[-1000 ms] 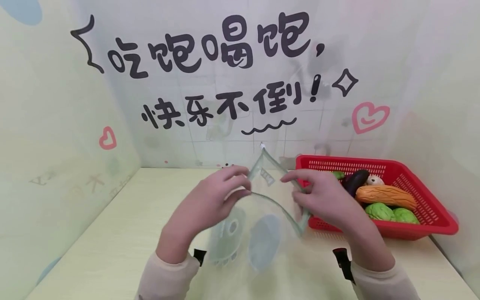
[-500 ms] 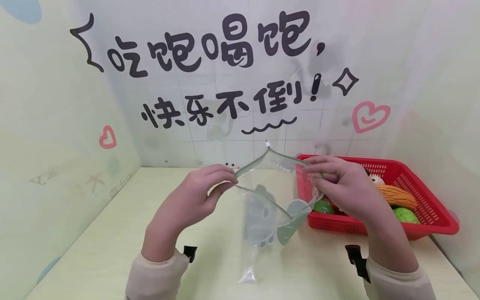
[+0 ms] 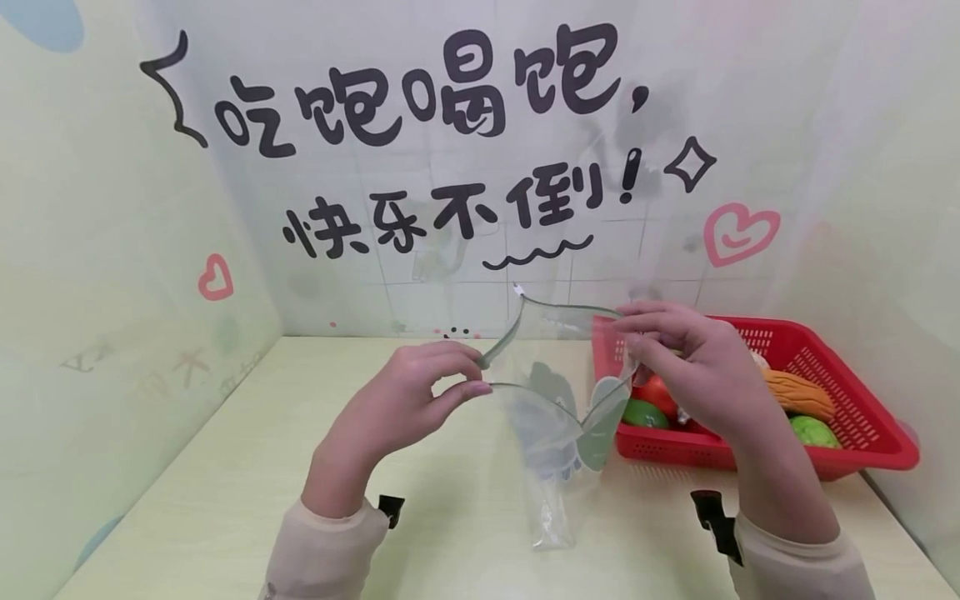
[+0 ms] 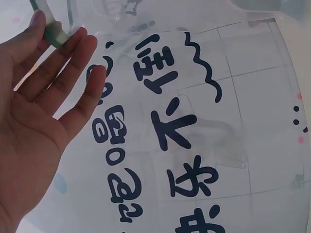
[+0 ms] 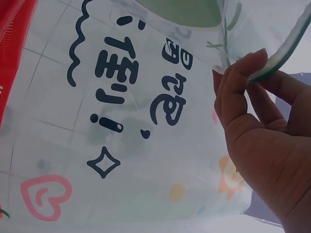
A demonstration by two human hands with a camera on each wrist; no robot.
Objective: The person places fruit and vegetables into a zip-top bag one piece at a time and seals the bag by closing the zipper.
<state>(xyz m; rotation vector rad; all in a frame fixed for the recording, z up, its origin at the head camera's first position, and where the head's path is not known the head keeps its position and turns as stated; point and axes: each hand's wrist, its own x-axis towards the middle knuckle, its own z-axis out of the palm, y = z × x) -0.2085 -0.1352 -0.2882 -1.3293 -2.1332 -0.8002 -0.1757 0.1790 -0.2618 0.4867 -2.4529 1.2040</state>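
Observation:
A clear plastic slider zip bag (image 3: 551,446), printed with pale blue and green shapes, hangs mouth up above the table between both hands. Its green-edged mouth is spread wide, and the white slider (image 3: 519,290) sits at the far corner. On the left side of the mouth, my left hand (image 3: 401,400) holds the rim between thumb and fingertips. In the left wrist view, the green rim (image 4: 57,36) lies between that thumb and the fingertips. My right hand (image 3: 697,358) pinches the opposite side, and the right wrist view has the green strip (image 5: 274,70) running between thumb and finger.
Behind the right hand stands a red plastic basket (image 3: 862,417) holding a tomato (image 3: 654,396), a ridged orange vegetable (image 3: 798,393), a green cabbage (image 3: 816,432) and a dark green item (image 3: 645,414). A pale wood table (image 3: 225,500) meets a printed wall covering (image 3: 337,300).
Both hands have drawn apart, the right one moving right, and the bag's mouth has widened. Over the last half second the left hand shifted slightly right, and the bag's lower end swung right.

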